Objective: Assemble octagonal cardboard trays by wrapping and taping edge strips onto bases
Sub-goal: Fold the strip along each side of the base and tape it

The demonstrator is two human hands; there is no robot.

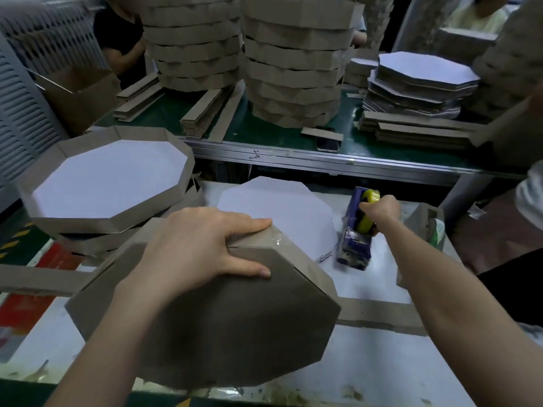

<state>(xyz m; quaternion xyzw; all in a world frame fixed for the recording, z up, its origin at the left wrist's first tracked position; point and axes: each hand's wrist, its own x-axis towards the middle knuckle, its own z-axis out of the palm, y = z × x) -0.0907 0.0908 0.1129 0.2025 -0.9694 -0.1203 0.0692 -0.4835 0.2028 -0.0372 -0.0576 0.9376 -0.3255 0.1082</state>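
An upside-down brown octagonal tray lies tilted in front of me on the white table. My left hand presses flat on its upper edge, fingers straight, beside a strip of clear tape. My right hand grips a blue tape dispenser with a yellow roll standing on the table to the right. A stack of white octagonal bases lies behind the tray. A long brown edge strip sticks out under the tray to both sides.
Finished trays are stacked at the left. On the green bench behind stand tall tray stacks, bundles of strips, a pile of bases and a phone. A roll of tape sits in a cardboard holder at the right.
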